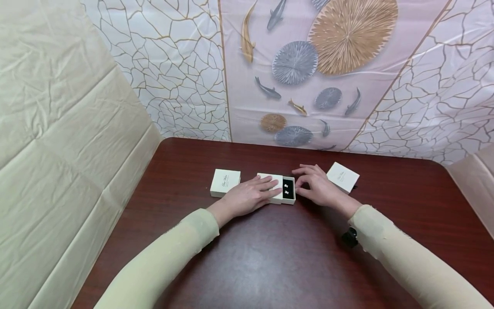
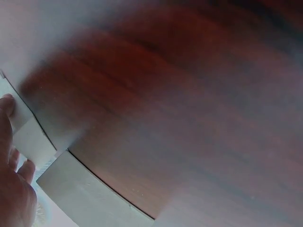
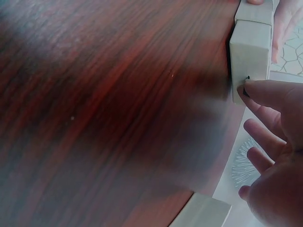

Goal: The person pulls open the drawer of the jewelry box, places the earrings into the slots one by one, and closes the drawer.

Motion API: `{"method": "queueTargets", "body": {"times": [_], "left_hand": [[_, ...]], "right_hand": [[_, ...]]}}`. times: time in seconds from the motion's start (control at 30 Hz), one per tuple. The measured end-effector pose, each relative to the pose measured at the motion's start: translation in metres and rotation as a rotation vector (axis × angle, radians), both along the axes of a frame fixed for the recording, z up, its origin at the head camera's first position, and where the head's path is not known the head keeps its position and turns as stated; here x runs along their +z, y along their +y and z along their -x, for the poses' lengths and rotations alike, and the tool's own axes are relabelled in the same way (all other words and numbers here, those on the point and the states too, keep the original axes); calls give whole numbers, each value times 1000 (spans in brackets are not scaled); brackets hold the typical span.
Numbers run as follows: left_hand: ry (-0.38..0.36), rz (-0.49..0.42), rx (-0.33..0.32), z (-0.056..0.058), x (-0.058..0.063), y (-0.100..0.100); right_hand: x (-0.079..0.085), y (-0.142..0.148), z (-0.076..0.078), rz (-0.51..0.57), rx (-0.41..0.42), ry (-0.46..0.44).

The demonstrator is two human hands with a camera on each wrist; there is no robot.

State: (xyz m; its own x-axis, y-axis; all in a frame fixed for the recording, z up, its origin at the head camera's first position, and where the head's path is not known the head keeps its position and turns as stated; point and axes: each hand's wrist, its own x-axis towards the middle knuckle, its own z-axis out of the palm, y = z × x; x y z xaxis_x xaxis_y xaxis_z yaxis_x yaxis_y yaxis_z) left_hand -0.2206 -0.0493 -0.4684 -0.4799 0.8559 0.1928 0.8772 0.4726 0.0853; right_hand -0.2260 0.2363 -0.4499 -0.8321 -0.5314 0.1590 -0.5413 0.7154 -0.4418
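Observation:
A small white jewelry box [image 1: 269, 176] lies in mid-table, its drawer [image 1: 294, 198] partly out to the right. Two small silvery earrings [image 1: 286, 189] sit on the drawer's black lining. My left hand [image 1: 247, 196] holds the box's outer sleeve, fingers across its top and thumb against the near side; the left wrist view catches the thumb [image 2: 7, 104] on that side. At the drawer's right end, my right hand [image 1: 317, 187] pinches a small dark pull tab [image 3: 246, 91] between thumb and index finger. Its other fingers are spread apart from the box.
Left of the left hand lies a closed white box [image 1: 225, 182] with script lettering. Another white box [image 1: 342, 177] sits angled behind the right wrist, a dark bit showing at its edge. The dark red wooden table [image 1: 254, 266] meets a patterned cloth [image 1: 185, 77] at the back.

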Motion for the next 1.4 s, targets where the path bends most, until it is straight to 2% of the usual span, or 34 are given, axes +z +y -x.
{"method": "queueTargets", "body": {"times": [1.4], "left_hand": [[-6,-4,-2,0,-1,0]], "right_hand": [[-3,-20,5,15,8,-17]]}}
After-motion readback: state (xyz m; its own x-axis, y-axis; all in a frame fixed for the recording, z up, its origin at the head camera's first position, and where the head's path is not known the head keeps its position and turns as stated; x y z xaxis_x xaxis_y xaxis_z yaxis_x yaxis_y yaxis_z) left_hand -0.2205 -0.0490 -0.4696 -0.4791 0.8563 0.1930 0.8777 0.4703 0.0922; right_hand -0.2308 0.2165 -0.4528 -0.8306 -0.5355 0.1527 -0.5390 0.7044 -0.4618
